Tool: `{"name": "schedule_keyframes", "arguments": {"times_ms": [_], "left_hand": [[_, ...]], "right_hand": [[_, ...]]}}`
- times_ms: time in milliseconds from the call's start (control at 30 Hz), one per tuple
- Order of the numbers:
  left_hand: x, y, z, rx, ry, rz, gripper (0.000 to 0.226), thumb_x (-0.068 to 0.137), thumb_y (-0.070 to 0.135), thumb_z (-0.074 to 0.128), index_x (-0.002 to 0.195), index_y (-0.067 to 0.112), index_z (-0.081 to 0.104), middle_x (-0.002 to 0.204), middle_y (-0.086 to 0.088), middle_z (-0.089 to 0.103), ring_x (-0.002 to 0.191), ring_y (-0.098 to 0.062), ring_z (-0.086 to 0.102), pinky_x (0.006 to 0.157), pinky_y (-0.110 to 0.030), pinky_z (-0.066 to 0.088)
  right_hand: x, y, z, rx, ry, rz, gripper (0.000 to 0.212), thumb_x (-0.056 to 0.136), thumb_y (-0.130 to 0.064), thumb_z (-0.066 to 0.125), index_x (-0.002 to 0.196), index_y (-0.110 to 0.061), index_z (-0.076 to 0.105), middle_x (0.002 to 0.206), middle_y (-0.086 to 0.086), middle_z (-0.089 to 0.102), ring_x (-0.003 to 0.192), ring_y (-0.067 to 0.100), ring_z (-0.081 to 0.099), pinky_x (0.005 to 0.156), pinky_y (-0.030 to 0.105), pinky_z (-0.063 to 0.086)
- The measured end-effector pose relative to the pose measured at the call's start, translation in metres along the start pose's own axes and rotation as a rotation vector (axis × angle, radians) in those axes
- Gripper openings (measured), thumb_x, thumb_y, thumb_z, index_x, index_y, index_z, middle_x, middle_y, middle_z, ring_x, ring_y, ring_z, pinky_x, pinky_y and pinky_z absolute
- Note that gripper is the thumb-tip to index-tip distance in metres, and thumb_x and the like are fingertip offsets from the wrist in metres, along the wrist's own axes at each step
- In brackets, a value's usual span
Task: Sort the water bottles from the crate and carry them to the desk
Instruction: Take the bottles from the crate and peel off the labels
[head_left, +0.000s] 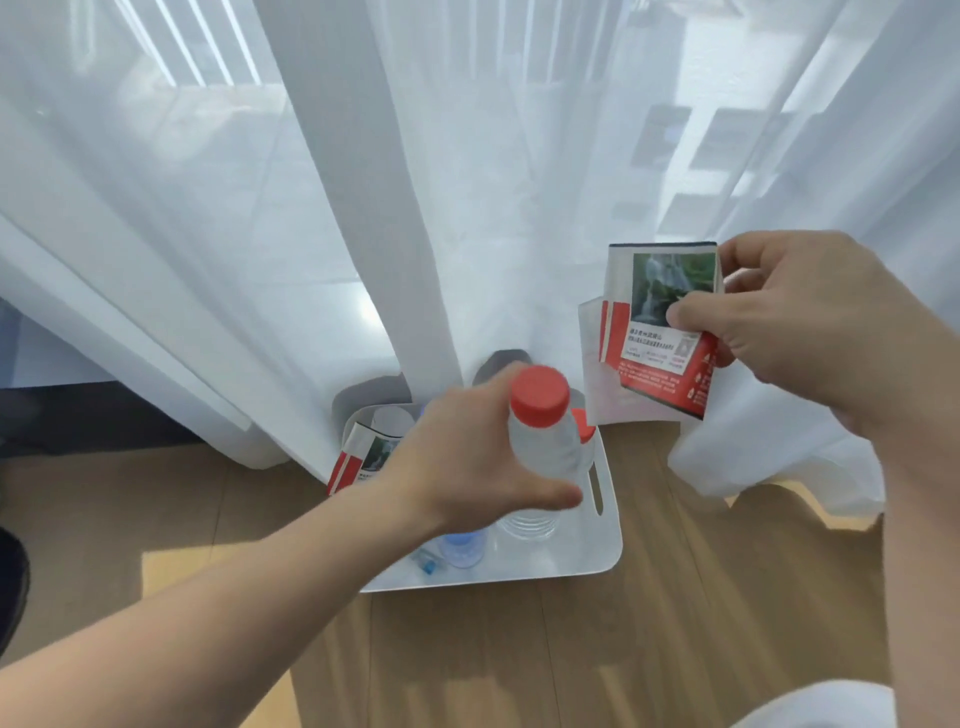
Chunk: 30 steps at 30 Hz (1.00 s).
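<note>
At the left of the white crate, which sits on the wood floor against the curtain, a loose label leans on the inner wall. The left hand reaches in from the lower left and grips a clear bottle round its upper body, fingers curled behind it and thumb across the front. The bottle's long axis runs close to upright. Its red cap points up toward the camera and its ribbed base points down into the crate, though whether the base rests on the crate floor cannot be told. No label shows on the body. Below the left wrist a blue-capped bottle lies in the crate, and a second red cap peeps out just behind the held bottle. Further right and higher, well apart from the crate, the right hand pinches a red-and-white label between thumb and fingers, so it has no free grip. The left hand is nearer the crate and already has the bottle. The next move likely turns on lifting it straight up along that axis, clear of the rim, before carrying it off. The desk is not in view, so its direction cannot be judged.
</note>
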<state>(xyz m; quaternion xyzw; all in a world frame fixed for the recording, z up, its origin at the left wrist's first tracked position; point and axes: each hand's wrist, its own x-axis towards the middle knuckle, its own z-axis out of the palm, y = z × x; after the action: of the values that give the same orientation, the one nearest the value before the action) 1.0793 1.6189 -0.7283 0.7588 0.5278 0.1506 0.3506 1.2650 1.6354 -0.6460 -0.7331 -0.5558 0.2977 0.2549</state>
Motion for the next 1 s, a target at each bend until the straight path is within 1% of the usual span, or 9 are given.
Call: {"name": "schedule_keyframes", "arguments": {"times_ms": [67, 233, 367, 467, 567, 667, 733, 833, 1000], "left_hand": [[0.001, -0.006, 0.017, 0.015, -0.059, 0.029, 0.044, 0.058, 0.044, 0.081, 0.086, 0.042, 0.047, 0.076, 0.025, 0.054, 0.072, -0.001, 0.057, 0.068, -0.006, 0.039], [0.001, -0.027, 0.047, 0.073, -0.122, -0.023, 0.054, 0.060, 0.042, 0.080, 0.107, 0.026, 0.060, 0.103, 0.008, 0.057, 0.093, -0.016, 0.058, 0.088, -0.029, 0.048], [0.003, -0.032, 0.060, 0.094, -0.182, -0.021, 0.057, 0.062, 0.032, 0.079, 0.115, 0.026, 0.060, 0.110, 0.005, 0.058, 0.098, -0.017, 0.058, 0.090, -0.029, 0.047], [0.008, -0.031, 0.070, 0.131, -0.232, -0.033, 0.051, 0.063, 0.023, 0.076, 0.113, 0.021, 0.062, 0.110, 0.003, 0.064, 0.099, -0.018, 0.060, 0.087, -0.031, 0.048], [0.008, -0.034, 0.078, 0.196, -0.306, -0.043, 0.043, 0.066, 0.016, 0.071, 0.108, 0.014, 0.062, 0.109, -0.002, 0.066, 0.101, -0.023, 0.061, 0.086, -0.036, 0.049], [0.006, -0.038, 0.080, 0.219, -0.345, -0.045, 0.048, 0.071, 0.013, 0.068, 0.118, 0.014, 0.058, 0.120, -0.003, 0.063, 0.110, -0.024, 0.058, 0.092, -0.035, 0.048], [0.006, -0.037, 0.076, 0.258, -0.369, -0.056, 0.056, 0.076, 0.014, 0.067, 0.129, 0.015, 0.050, 0.127, -0.003, 0.059, 0.115, -0.024, 0.055, 0.093, -0.032, 0.046], [0.004, -0.037, 0.067, 0.320, -0.393, -0.076, 0.052, 0.082, 0.015, 0.061, 0.131, 0.014, 0.046, 0.126, -0.007, 0.058, 0.112, -0.028, 0.056, 0.090, -0.036, 0.049], [-0.006, -0.039, 0.045, 0.441, -0.436, -0.053, 0.045, 0.086, 0.021, 0.056, 0.128, 0.014, 0.044, 0.127, -0.009, 0.058, 0.113, -0.030, 0.056, 0.092, -0.042, 0.049]], "right_hand": [[0.001, -0.001, 0.001, 0.032, 0.013, -0.012, 0.006, 0.079, -0.020, 0.065, 0.074, -0.019, 0.062, 0.073, 0.000, 0.067, 0.059, 0.009, 0.057, 0.051, 0.025, 0.038], [0.000, -0.002, -0.002, 0.076, 0.009, -0.029, 0.003, 0.078, -0.021, 0.064, 0.076, -0.019, 0.064, 0.073, 0.000, 0.068, 0.059, 0.008, 0.059, 0.051, 0.024, 0.041], [-0.002, 0.003, -0.007, 0.054, -0.024, -0.052, 0.010, 0.080, -0.018, 0.065, 0.072, -0.024, 0.063, 0.070, -0.001, 0.068, 0.055, 0.008, 0.060, 0.052, 0.023, 0.045], [0.000, 0.009, -0.008, 0.037, -0.065, -0.045, 0.012, 0.078, -0.016, 0.069, 0.071, -0.024, 0.066, 0.066, -0.003, 0.067, 0.046, 0.002, 0.059, 0.054, 0.024, 0.049], [0.005, 0.015, -0.004, 0.028, -0.095, -0.037, 0.021, 0.075, -0.013, 0.072, 0.061, -0.026, 0.064, 0.052, -0.010, 0.063, 0.040, -0.001, 0.053, 0.054, 0.023, 0.043], [0.011, 0.017, 0.007, 0.020, -0.131, -0.050, 0.031, 0.076, -0.012, 0.070, 0.053, -0.032, 0.062, 0.044, -0.020, 0.060, 0.044, -0.005, 0.055, 0.054, 0.019, 0.042], [0.016, 0.016, 0.019, -0.018, -0.153, -0.077, 0.032, 0.078, -0.013, 0.066, 0.056, -0.037, 0.064, 0.050, -0.014, 0.064, 0.056, 0.001, 0.061, 0.059, 0.022, 0.047], [0.030, 0.014, 0.043, -0.055, -0.176, -0.103, 0.029, 0.080, -0.013, 0.060, 0.064, -0.036, 0.068, 0.067, -0.009, 0.070, 0.073, 0.014, 0.066, 0.068, 0.028, 0.053], [0.051, 0.021, 0.091, -0.196, -0.242, -0.084, 0.029, 0.082, -0.012, 0.054, 0.098, -0.026, 0.074, 0.098, 0.002, 0.074, 0.090, 0.018, 0.064, 0.075, 0.025, 0.049]]}}
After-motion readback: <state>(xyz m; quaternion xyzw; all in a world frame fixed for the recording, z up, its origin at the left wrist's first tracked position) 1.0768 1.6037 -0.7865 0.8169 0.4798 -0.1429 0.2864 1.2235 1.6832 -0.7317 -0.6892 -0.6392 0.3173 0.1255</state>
